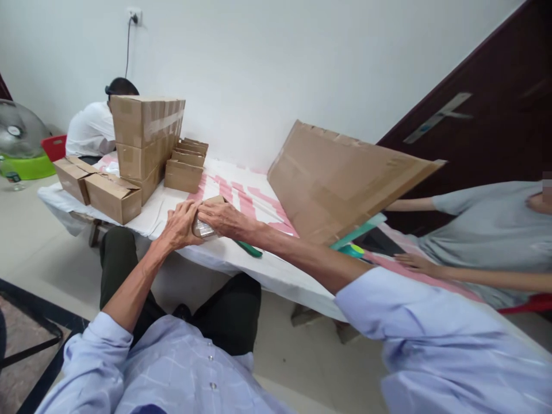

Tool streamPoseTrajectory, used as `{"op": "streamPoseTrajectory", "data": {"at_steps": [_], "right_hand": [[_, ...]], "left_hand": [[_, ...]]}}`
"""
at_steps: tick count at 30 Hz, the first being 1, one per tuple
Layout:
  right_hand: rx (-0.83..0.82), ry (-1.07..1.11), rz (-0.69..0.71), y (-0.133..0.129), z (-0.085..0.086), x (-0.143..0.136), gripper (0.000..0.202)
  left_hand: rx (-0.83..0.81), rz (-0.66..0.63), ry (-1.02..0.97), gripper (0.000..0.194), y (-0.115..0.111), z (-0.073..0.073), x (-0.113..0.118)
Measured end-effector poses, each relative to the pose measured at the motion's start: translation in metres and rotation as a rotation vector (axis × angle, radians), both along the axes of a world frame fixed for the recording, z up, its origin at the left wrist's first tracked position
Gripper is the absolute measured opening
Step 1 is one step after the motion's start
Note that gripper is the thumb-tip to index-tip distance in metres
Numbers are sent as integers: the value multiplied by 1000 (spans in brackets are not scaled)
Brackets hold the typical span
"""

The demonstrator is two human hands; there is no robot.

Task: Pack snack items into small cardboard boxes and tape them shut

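Note:
Both my hands are closed around a roll of what looks like clear packing tape point(206, 229), above the table's front edge. My left hand point(181, 223) grips its left side. My right hand point(224, 219) wraps over the top and right side, and the fingers hide much of the roll. Just right of the roll, a green handle point(249, 248) lies at the table edge; its other end is out of sight.
Cardboard boxes point(144, 146) are stacked at the left, with two smaller boxes point(112, 198) in front and open cartons point(184, 174) beside them. A large cardboard sheet point(340, 181) leans at the right. One person point(91, 129) sits behind the stack; another person's hand point(416, 263) rests at the right.

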State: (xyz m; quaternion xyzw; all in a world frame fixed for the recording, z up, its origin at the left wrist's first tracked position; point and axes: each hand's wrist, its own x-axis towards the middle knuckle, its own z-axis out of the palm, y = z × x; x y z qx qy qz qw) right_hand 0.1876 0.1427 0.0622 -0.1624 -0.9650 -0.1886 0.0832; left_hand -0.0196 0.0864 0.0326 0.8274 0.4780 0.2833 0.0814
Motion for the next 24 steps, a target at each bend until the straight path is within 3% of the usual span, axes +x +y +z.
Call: {"op": "streamPoseTrajectory", "data": {"at_steps": [8, 15, 20, 24], "right_hand": [[16, -52, -11, 4, 3, -1, 21], [2, 47, 7, -15, 11, -6, 27], [-136, 503, -105, -19, 45, 14, 19], [-286, 938, -305, -4, 53, 83, 15]], "left_hand": [[32, 0, -3, 107, 5, -4, -2], [26, 24, -16, 110, 9, -5, -6], [35, 4, -70, 111, 17, -9, -26], [67, -5, -195, 112, 30, -22, -61]]}}
